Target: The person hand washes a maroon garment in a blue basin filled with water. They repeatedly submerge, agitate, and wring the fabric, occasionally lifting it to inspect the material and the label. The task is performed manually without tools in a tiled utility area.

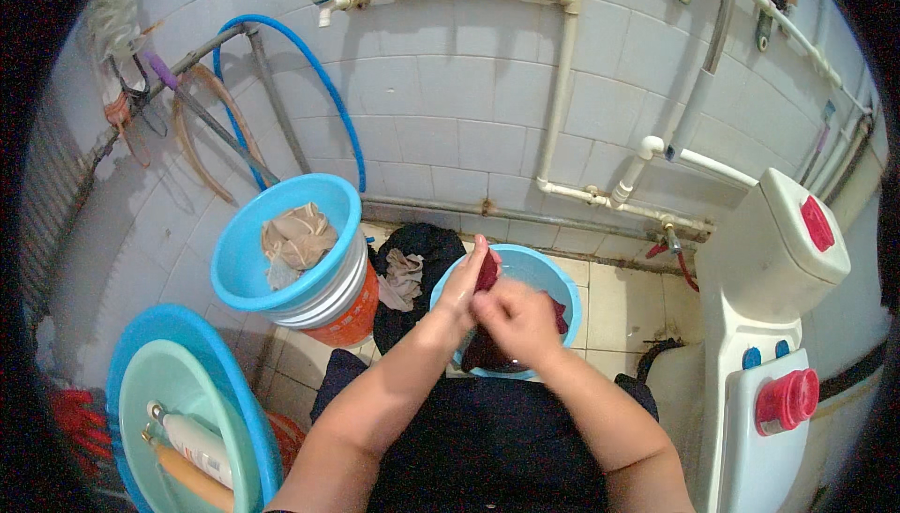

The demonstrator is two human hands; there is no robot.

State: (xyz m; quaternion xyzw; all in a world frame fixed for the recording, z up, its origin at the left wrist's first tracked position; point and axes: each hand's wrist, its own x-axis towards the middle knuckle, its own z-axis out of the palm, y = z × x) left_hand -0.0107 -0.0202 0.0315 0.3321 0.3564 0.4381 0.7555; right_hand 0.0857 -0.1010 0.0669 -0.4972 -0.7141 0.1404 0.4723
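A dark red cloth [487,271] is bunched between my two hands above a light blue basin [560,272]. My left hand [461,286] grips it from the left, fingers pointing up and the cloth lying against the palm. Closed into a fist, my right hand [517,321] presses against the cloth and the left palm; motion blurs it a little, and its fingertips are hidden. More dark red fabric and dark water show inside the basin, partly covered by my hands and forearms.
Left of the basin, dark clothes [422,255] lie on the tiled floor. A blue basin with beige cloth [298,237] sits on a bucket [352,307]. Nested basins [127,372] at lower left hold bottles. A white toilet [722,307] stands right; pipes [562,91] line the wall.
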